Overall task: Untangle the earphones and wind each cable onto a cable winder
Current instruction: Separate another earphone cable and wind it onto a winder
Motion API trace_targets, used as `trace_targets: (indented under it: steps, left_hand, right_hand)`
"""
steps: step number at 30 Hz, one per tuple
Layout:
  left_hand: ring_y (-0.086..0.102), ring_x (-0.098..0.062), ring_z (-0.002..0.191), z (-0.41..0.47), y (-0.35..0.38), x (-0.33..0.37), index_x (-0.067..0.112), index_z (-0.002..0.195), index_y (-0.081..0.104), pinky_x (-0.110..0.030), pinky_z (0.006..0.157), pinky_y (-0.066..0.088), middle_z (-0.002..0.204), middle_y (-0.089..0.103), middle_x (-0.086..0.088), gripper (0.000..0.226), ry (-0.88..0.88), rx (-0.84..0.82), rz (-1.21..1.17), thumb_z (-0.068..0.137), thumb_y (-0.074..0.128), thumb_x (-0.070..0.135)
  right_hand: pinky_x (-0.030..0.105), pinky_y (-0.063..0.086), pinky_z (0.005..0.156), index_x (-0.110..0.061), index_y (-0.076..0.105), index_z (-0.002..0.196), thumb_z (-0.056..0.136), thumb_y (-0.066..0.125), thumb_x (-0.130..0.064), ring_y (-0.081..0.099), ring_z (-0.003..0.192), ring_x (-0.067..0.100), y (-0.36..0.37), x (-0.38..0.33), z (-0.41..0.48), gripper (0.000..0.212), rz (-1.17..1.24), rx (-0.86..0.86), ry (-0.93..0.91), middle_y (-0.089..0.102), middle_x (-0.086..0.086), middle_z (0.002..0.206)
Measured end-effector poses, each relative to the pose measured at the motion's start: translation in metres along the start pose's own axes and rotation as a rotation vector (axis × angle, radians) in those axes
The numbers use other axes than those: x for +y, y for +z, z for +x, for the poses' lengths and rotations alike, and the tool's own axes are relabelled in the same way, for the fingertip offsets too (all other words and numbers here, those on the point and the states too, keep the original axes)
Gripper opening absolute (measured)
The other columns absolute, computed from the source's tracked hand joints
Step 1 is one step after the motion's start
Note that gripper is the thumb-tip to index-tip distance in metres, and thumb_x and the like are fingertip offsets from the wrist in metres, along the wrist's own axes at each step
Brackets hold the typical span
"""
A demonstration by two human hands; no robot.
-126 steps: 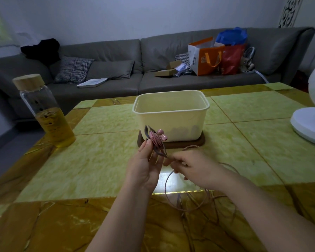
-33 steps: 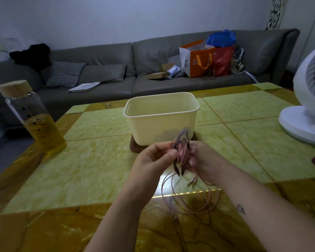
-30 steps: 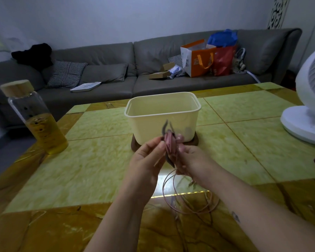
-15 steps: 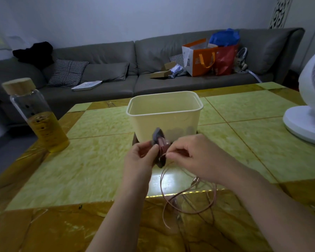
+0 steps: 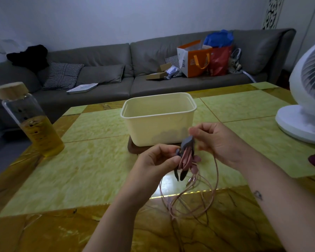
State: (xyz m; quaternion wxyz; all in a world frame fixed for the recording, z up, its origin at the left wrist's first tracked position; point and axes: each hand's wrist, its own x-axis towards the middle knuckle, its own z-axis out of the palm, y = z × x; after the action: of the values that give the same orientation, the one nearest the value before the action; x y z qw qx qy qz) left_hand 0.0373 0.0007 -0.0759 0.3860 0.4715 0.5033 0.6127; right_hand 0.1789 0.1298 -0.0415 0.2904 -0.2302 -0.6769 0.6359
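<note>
Fingers of the left hand (image 5: pixel 154 161) pinch the cable winder (image 5: pixel 186 151); right hand (image 5: pixel 218 140) fingers pinch cable (image 5: pixel 216 176) beside it.

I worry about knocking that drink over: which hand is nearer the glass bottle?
Left. The left hand, holding the cable winder, is right of the glass bottle; the right hand, pinching the cable, is farther right.

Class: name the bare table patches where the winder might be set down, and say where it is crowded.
Bare: the green tile between the bottle and the left hand; also between the tub and the fan. Crowded: the near edge below the right hand, where the cable lies in loose loops.
</note>
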Motion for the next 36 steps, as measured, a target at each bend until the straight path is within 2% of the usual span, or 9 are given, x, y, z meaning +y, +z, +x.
trace_targets:
  steps: [5, 8, 10, 15, 19, 21, 24, 31, 36]
  left_hand:
    - [0.069, -0.018, 0.089, 0.004, 0.001, -0.001, 0.021, 0.086, 0.076, -0.028, 0.083, 0.051, 0.090, 0.074, -0.007, 0.015, 0.011, 0.119, -0.183, 0.074, 0.071, 0.014]
    - [0.065, -0.025, 0.102, 0.006, -0.005, 0.000, 0.006, 0.105, 0.068, -0.031, 0.091, 0.049, 0.108, 0.071, -0.015, 0.029, -0.017, 0.237, -0.327, 0.077, 0.071, 0.014]
    - [0.064, -0.020, 0.097, 0.008, -0.010, 0.001, 0.004, 0.113, 0.064, -0.027, 0.084, 0.048, 0.111, 0.070, -0.010, 0.036, -0.030, 0.260, -0.435, 0.079, 0.060, 0.016]
    - [0.059, -0.006, 0.086, 0.010, -0.020, -0.004, 0.007, 0.135, 0.055, -0.019, 0.073, 0.044, 0.123, 0.061, -0.007, 0.057, -0.112, 0.431, -0.573, 0.080, 0.057, 0.023]
    - [0.064, -0.004, 0.082, 0.011, -0.026, -0.008, 0.008, 0.126, 0.062, -0.019, 0.076, 0.048, 0.116, 0.068, -0.005, 0.034, -0.147, 0.519, -0.575, 0.094, 0.052, 0.014]
    - [0.065, -0.003, 0.084, 0.009, -0.024, -0.005, 0.012, 0.112, 0.068, -0.021, 0.079, 0.045, 0.099, 0.074, 0.002, 0.024, -0.124, 0.498, -0.433, 0.097, 0.049, 0.013]
    - [0.066, -0.004, 0.089, 0.008, -0.021, -0.002, 0.015, 0.108, 0.068, -0.021, 0.081, 0.048, 0.097, 0.075, 0.004, 0.023, -0.110, 0.467, -0.378, 0.097, 0.048, 0.013]
    - [0.072, -0.007, 0.075, 0.014, -0.017, -0.001, 0.008, 0.106, 0.065, -0.020, 0.076, 0.055, 0.087, 0.076, 0.001, 0.021, -0.193, 0.527, -0.784, 0.097, 0.047, 0.008]
    - [0.070, -0.010, 0.094, 0.013, -0.016, -0.009, 0.011, 0.102, 0.067, -0.019, 0.075, 0.054, 0.095, 0.076, -0.001, 0.016, -0.141, 0.429, -0.325, 0.094, 0.053, 0.010]
  right_hand:
    - [0.020, 0.045, 0.056, -0.003, 0.067, 0.090, 0.091, 0.051, -0.005, 0.053, 0.061, 0.013, 0.040, 0.032, 0.006, 0.016, 0.419, -0.130, 0.209, 0.060, 0.009, 0.073]
    - [0.020, 0.032, 0.050, -0.017, 0.068, 0.068, 0.089, 0.058, -0.023, 0.034, 0.045, 0.004, 0.051, 0.039, 0.009, 0.024, 0.143, -0.032, 0.138, 0.042, -0.008, 0.050]
    - [0.022, 0.037, 0.053, -0.022, 0.064, 0.064, 0.093, 0.057, -0.027, 0.038, 0.046, 0.002, 0.054, 0.040, 0.007, 0.031, -0.089, -0.042, 0.079, 0.043, -0.012, 0.049]
    - [0.036, 0.047, 0.076, -0.034, 0.071, 0.086, 0.094, 0.051, -0.045, 0.061, 0.076, 0.014, 0.062, 0.032, 0.003, 0.023, -0.648, -0.093, -0.087, 0.070, -0.001, 0.079]
    - [0.023, 0.037, 0.060, -0.026, 0.073, 0.098, 0.094, 0.057, -0.033, 0.052, 0.062, 0.006, 0.060, 0.019, -0.004, 0.018, -0.858, -0.178, -0.167, 0.064, -0.006, 0.071]
    - [0.013, 0.036, 0.056, -0.023, 0.073, 0.102, 0.094, 0.057, -0.028, 0.051, 0.059, -0.001, 0.056, 0.008, -0.007, 0.019, -0.903, -0.197, -0.167, 0.060, -0.014, 0.069]
    - [0.016, 0.045, 0.059, -0.022, 0.073, 0.103, 0.095, 0.057, -0.028, 0.058, 0.066, 0.002, 0.045, -0.006, -0.010, 0.019, -0.922, -0.185, -0.147, 0.065, -0.012, 0.079]
    - [0.005, 0.040, 0.063, -0.027, 0.073, 0.102, 0.094, 0.057, -0.028, 0.054, 0.069, -0.013, 0.029, -0.018, -0.014, 0.017, -0.923, -0.158, -0.121, 0.064, -0.019, 0.082]
    - [0.003, 0.036, 0.056, -0.029, 0.070, 0.089, 0.092, 0.060, -0.029, 0.051, 0.060, -0.017, 0.027, -0.026, -0.016, 0.011, -0.870, -0.085, -0.129, 0.058, -0.020, 0.070]
